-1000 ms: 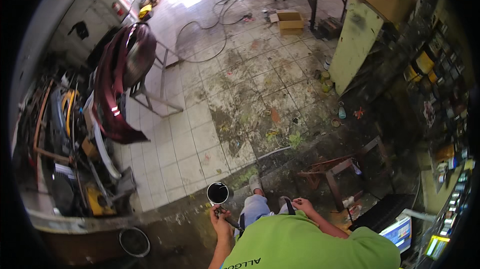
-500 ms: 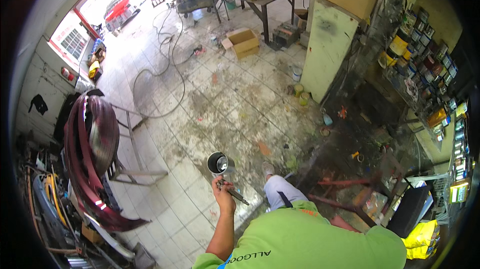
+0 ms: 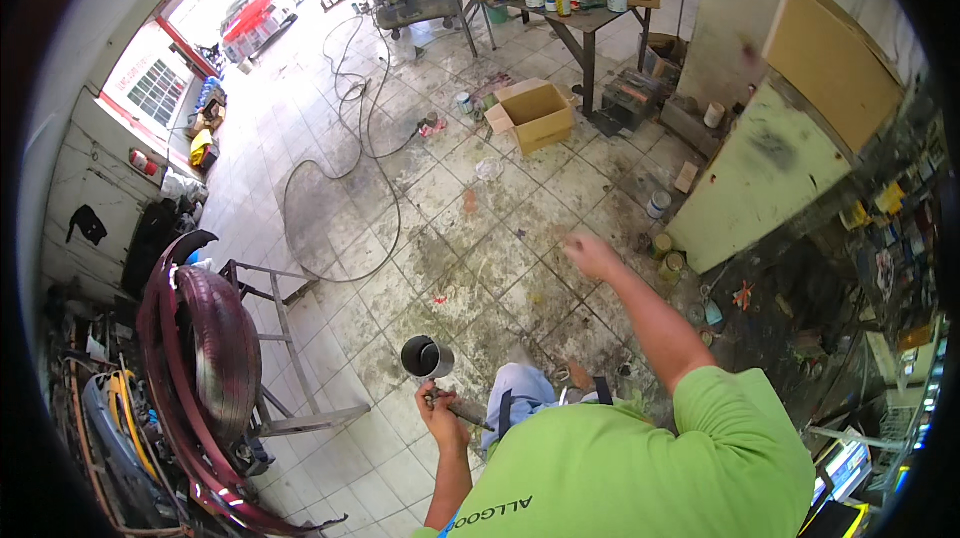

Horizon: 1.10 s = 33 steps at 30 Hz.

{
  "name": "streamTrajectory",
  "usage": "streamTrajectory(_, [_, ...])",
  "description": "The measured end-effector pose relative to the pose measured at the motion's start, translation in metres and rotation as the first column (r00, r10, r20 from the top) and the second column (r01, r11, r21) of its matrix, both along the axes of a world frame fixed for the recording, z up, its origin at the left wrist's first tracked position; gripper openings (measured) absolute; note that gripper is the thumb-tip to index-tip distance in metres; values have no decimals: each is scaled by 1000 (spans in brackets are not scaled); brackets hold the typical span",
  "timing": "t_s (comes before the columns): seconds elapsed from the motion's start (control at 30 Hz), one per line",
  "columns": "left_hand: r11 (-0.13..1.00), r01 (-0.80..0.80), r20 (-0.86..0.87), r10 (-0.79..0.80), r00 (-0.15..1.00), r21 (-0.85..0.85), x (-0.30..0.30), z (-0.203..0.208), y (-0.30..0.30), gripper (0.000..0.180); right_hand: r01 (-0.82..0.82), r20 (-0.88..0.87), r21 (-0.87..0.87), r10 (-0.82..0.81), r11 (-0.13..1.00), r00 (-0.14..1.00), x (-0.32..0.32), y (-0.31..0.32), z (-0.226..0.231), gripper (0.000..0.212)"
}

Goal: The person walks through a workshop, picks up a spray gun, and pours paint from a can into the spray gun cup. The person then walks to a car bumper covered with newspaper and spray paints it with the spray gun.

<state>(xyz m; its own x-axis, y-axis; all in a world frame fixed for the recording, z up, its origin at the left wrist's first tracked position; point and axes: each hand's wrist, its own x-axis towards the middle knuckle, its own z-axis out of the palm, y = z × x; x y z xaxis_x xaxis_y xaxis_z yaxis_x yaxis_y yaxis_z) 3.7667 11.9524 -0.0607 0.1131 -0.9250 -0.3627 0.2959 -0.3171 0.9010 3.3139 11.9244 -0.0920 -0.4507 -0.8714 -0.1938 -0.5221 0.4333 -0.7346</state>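
Observation:
My left hand (image 3: pixel 440 416) is wrapped round a paint spray gun (image 3: pixel 462 410). Its open metal cup (image 3: pixel 427 357) stands above the fingers, dark inside. My right arm is stretched forward over the tiled floor. At its end my right hand (image 3: pixel 593 256) has its fingers curled in, and nothing shows in them. The floor lies beneath it, and nothing touches the hand.
At left, a dark red bumper (image 3: pixel 160 338) rests by a metal stand (image 3: pixel 290 348). A hose (image 3: pixel 287 208) loops across the floor ahead. Beyond are an open cardboard box (image 3: pixel 540 118), a table of paint cans (image 3: pixel 575 23) and a compressor (image 3: pixel 420 6). A pale cabinet (image 3: pixel 765 173) stands right.
My right arm has come forward into view from beside my body. The view has turned toward the left, so the box, table and cabinet sit farther right. The spray gun stays in my left hand.

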Motion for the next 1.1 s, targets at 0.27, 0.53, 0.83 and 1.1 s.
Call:
streamTrajectory(0.27, [981,190,26,-191,981,31,-111,-26,-277,45,15,-93,141,-2,990,996,-114,-122,-101,41])
streamTrajectory(0.53, [961,274,-40,-276,960,-42,-268,-24,-566,42,-147,170,929,-38,341,985,-131,98,-159,29])
streamTrajectory(0.83, [964,264,-86,-265,960,-28,-403,-10,-818,45,-132,219,780,-69,612,973,-264,-322,-190,35])
streamTrajectory(1.1, [975,212,-19,-211,977,61,-449,-24,-997,48,207,40,-193,-203,959,978,-448,-915,11,40])
